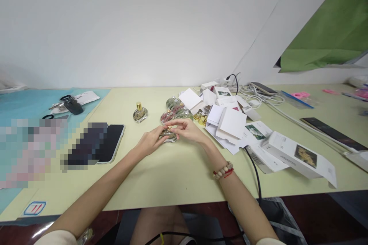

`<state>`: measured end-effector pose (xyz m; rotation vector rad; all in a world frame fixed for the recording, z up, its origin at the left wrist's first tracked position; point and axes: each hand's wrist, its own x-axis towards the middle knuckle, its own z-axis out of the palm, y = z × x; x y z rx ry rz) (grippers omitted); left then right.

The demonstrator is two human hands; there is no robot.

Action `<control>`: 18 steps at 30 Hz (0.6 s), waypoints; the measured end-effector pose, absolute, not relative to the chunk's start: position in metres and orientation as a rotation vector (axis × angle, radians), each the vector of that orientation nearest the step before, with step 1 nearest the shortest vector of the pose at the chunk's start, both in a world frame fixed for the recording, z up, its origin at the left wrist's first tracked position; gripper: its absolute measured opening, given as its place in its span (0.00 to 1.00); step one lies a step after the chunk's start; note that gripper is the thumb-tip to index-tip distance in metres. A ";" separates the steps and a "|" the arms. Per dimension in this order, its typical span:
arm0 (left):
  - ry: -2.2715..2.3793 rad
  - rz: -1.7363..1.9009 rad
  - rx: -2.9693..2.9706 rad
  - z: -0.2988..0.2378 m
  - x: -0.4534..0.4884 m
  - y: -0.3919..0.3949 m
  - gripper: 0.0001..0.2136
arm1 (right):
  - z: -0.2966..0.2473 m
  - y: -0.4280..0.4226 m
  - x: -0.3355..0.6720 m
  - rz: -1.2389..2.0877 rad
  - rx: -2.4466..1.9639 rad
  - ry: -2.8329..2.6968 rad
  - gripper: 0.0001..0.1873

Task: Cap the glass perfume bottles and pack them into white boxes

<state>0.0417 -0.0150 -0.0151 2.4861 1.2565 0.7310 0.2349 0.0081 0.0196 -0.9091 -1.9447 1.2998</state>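
A small glass perfume bottle (169, 136) stands on the table between my hands. My left hand (151, 140) is closed on its left side. Thumb and fingers of my right hand (186, 129) pinch at the bottle's neck, where a bit of gold shows; the fingers partly hide it. Just behind my hands are several more glass bottles (173, 102) without caps, some pinkish, some greenish. To the left one perfume bottle (140, 113) wears a gold cap. Several loose gold caps (201, 118) lie to the right of the bottles.
Opened white cardboard boxes (231, 124) pile up on the right, with a black cable (254, 172) running past them. A phone (112, 143) lies on the left, near a dark jar (71, 104). Another phone (335, 134) and white cables (267, 101) are at far right.
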 end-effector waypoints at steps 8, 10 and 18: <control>1.250 0.711 2.450 -0.011 0.042 -0.017 0.17 | 0.032 0.013 0.257 0.924 -1.114 -1.799 0.21; 1.253 0.705 2.445 -0.010 0.042 -0.017 0.17 | 0.028 0.020 0.272 0.602 -1.331 -1.663 0.18; 1.257 0.720 2.458 -0.014 0.042 -0.016 0.18 | 0.003 0.033 0.287 0.105 -1.871 -1.706 0.16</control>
